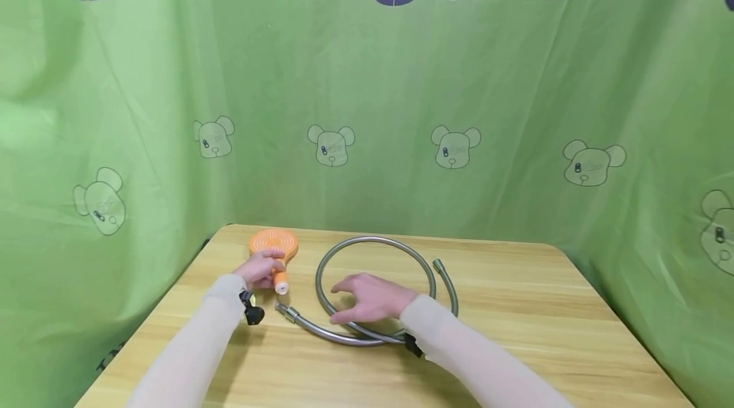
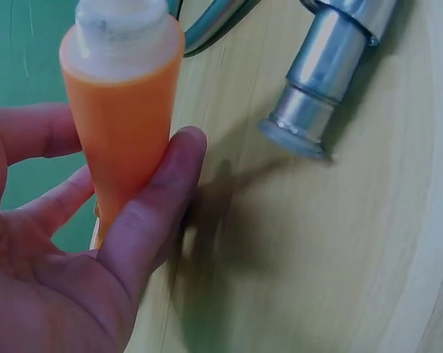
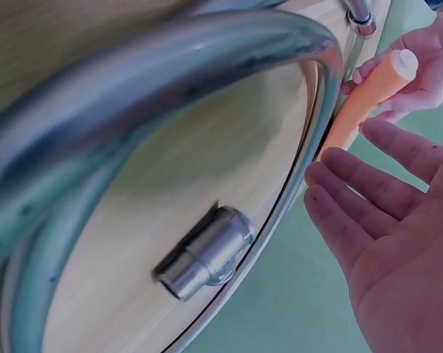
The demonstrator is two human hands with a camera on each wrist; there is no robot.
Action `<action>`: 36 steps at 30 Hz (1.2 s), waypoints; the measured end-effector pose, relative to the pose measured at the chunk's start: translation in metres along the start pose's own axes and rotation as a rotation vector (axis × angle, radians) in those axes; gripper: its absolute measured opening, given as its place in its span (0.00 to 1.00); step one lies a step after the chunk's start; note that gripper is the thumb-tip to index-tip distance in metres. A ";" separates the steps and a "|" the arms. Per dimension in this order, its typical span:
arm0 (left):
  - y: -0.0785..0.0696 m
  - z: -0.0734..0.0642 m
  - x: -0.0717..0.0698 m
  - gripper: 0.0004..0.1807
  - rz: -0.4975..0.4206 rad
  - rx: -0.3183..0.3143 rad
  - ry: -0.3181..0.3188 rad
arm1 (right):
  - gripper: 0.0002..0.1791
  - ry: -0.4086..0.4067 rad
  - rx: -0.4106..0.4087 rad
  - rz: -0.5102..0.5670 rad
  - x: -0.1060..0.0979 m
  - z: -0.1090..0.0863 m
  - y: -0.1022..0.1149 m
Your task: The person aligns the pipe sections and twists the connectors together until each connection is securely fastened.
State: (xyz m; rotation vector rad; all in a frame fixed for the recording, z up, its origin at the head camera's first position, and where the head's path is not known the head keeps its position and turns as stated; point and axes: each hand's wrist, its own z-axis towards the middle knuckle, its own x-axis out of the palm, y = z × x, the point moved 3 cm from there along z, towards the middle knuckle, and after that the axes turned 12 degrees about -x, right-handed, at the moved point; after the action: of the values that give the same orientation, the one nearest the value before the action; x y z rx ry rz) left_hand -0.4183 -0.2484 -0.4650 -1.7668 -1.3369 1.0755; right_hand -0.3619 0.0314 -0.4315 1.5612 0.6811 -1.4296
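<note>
On the left of the table, an orange shower head (image 1: pixel 271 240) lies face up, and my left hand (image 1: pixel 259 268) grips its handle (image 2: pixel 122 125) between thumb and fingers. The handle's whitish end (image 2: pixel 118 33) points toward me. A coiled metal shower hose (image 1: pixel 371 240) rests in the middle of the table. Its left end fitting (image 1: pixel 289 312) lies just below the handle, apart from it; the other end (image 1: pixel 439 265) sits to the right of the loop. Over the hose loop hovers my right hand (image 1: pixel 373 298), its fingers (image 3: pixel 372 195) extended and holding nothing.
The wooden table (image 1: pixel 516 338) has rounded back corners. A green curtain (image 1: pixel 390 76) with bear faces and purple dots hangs behind it and on both sides.
</note>
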 end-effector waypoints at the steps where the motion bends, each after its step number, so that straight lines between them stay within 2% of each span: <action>1: -0.001 -0.001 -0.001 0.34 -0.006 0.000 0.014 | 0.43 0.004 -0.007 -0.007 0.000 0.002 0.001; 5: -0.004 -0.002 -0.002 0.33 -0.018 -0.003 0.041 | 0.44 0.022 -0.022 -0.023 0.000 0.008 0.007; 15: 0.001 0.001 -0.003 0.33 -0.017 -0.023 0.029 | 0.46 0.061 -0.029 -0.011 0.006 0.022 0.016; 25: -0.004 0.000 0.001 0.34 -0.091 -0.010 0.072 | 0.45 0.087 -0.050 -0.022 0.008 0.034 0.029; 36: 0.002 0.004 0.001 0.35 -0.150 -0.004 0.038 | 0.45 0.103 -0.072 -0.044 0.021 0.048 0.033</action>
State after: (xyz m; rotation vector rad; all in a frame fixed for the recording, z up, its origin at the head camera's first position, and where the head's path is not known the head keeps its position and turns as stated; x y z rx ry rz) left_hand -0.4212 -0.2481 -0.4689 -1.6533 -1.4247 0.9536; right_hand -0.3534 -0.0289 -0.4409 1.5809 0.8231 -1.3489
